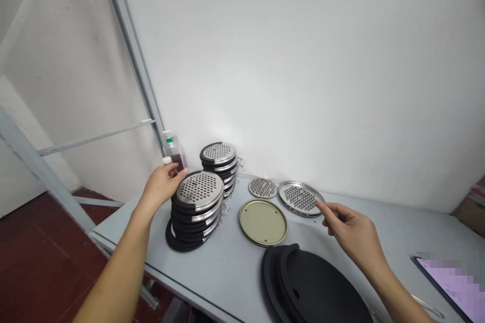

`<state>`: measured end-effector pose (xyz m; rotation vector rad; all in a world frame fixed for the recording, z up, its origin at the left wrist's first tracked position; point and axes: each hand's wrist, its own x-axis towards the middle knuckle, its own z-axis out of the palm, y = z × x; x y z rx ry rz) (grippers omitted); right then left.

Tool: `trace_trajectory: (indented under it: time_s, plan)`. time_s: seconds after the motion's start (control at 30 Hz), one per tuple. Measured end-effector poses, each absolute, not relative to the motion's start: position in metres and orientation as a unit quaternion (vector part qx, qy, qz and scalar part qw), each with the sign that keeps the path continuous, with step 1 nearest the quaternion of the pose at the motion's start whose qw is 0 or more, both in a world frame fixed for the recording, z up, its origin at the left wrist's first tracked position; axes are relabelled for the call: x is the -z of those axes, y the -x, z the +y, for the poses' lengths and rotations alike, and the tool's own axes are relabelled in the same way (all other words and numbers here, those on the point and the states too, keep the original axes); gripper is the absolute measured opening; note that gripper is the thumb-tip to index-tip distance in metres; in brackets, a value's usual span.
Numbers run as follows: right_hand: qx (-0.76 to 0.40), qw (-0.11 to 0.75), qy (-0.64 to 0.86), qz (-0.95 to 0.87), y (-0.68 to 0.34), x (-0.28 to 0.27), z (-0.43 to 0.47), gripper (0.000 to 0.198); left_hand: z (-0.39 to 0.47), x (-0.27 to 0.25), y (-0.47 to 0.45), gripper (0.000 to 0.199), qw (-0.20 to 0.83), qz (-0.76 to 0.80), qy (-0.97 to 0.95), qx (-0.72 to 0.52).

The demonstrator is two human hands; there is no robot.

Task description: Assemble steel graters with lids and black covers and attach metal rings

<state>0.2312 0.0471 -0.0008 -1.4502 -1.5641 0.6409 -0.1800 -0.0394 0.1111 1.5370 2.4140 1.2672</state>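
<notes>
My left hand (162, 185) is beside the top of the front stack of round perforated metal discs with black edging (200, 191), its thumb and a finger apart near the upper disc's rim. Its other fingers are hidden. Just behind it stand a white-capped bottle (167, 160) and a taller clear bottle of dark liquid (177, 161). On the other side, my right hand (348, 227) has its thumb and index finger pressed together at the edge of a silver tray-like disc with raised holes (299, 198). Whatever that pinch may hold is too small to make out.
Behind the front stack rises a second disc stack (219, 153). A small perforated plate (262, 187) and an olive-coloured round lid (264, 222) lie mid-table. Large black discs (322, 287) fill the front. A tablet-like screen (450, 282) lies at right; a metal frame (132, 50) stands left.
</notes>
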Motion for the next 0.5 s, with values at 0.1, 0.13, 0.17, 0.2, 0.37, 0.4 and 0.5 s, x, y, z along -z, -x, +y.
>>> trace_trajectory:
  time_s: [0.1, 0.13, 0.17, 0.2, 0.37, 0.4, 0.5]
  plan:
    - [-0.271, 0.433, 0.569, -0.645, -0.228, 0.005, 0.048, 0.049, -0.032, -0.101, 0.215, 0.046, 0.185, 0.754, -0.494, -0.391]
    - [-0.273, 0.431, 0.567, -0.647, -0.228, 0.007, 0.049, 0.049, -0.030, -0.096, 0.218, 0.046, 0.200, 0.748, -0.494, -0.396]
    - [-0.276, 0.428, 0.566, -0.649, -0.228, 0.009, 0.050, 0.049, -0.028, -0.090, 0.218, 0.047, 0.201, 0.745, -0.490, -0.405]
    - [-0.277, 0.427, 0.566, -0.648, -0.228, 0.010, 0.050, 0.049, -0.026, -0.086, 0.216, 0.048, 0.201, 0.742, -0.484, -0.419]
    - [-0.292, 0.430, 0.561, -0.644, -0.230, 0.007, 0.050, 0.050, -0.022, -0.076, 0.205, 0.052, 0.167, 0.709, -0.454, -0.514]
    - [-0.297, 0.432, 0.559, -0.642, -0.230, 0.006, 0.050, 0.051, -0.022, -0.077, 0.205, 0.052, 0.153, 0.701, -0.448, -0.533]
    - [-0.316, 0.443, 0.553, -0.631, -0.229, 0.002, 0.047, 0.053, -0.028, -0.087, 0.203, 0.054, 0.117, 0.679, -0.437, -0.579]
